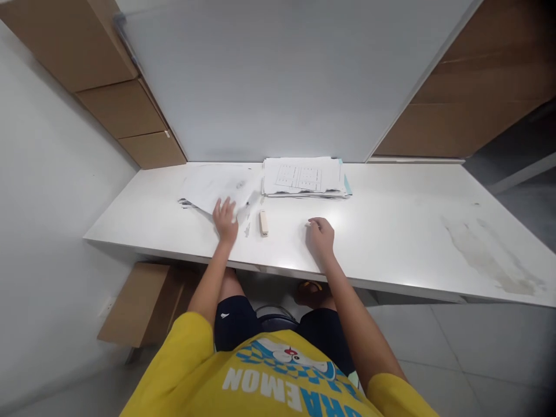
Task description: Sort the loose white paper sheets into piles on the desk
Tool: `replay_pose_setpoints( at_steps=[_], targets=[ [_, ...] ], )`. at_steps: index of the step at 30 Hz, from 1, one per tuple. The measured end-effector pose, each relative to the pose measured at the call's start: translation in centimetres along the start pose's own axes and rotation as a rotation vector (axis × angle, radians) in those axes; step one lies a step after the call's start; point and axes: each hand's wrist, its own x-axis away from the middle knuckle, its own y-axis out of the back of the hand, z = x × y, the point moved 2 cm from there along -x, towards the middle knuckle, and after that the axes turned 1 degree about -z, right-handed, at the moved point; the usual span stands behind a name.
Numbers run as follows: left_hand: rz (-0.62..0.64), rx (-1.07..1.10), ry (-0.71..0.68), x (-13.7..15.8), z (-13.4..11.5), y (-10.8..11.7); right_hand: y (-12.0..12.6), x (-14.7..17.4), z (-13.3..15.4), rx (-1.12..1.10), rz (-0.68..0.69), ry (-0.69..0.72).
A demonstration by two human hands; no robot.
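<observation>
My left hand lies on the near edge of the white paper sheets, at the left of the table, its fingers spread. The top sheet's right corner looks slightly raised. Resting near the table's front edge, my right hand has its fingers closed in a pinch. A tiny pale bit shows at the fingertips, too small to name. Between the hands is a small cream oblong object, standing apart from both. Behind it sits a thick stack of printed papers, with a light blue edge showing at its right.
The white table backs onto a pale upright panel. Brown cardboard boxes rise at the left, and another brown box is below the table. A greyish stain marks the table's right side.
</observation>
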Motion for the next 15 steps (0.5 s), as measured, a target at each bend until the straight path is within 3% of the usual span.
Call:
replay_pose_setpoints(
  at_steps=[2, 4, 5, 7, 11, 13, 15],
  targets=[
    [0.016, 0.083, -0.099, 4.1, -3.2, 0.7, -0.3, 2.6, 1.5, -0.263, 0.073, -0.108],
    [0.118, 0.176, -0.285, 8.2, -7.1, 1.0, -0.5, 5.8, 3.1, -0.577, 0.191, -0.275],
    [0.165, 0.197, -0.356, 10.0, -9.1, 1.1, -0.3, 7.4, 3.7, -0.671, 0.281, -0.337],
    [0.25, 0.215, -0.47, 12.7, -12.7, 1.3, 0.7, 9.9, 4.5, -0.755, 0.322, -0.418],
    [0.343, 0.257, -0.622, 15.0, -16.3, 2.0, 4.0, 11.8, 3.3, -0.635, 0.01, -0.504],
    [0.356, 0.315, -0.698, 15.8, -16.4, 2.3, 5.3, 12.2, 1.8, -0.576, -0.092, -0.52],
    [0.336, 0.399, -0.687, 16.7, -15.6, 2.7, 6.5, 12.8, 0.1, -0.542, -0.128, -0.51]
  ],
)
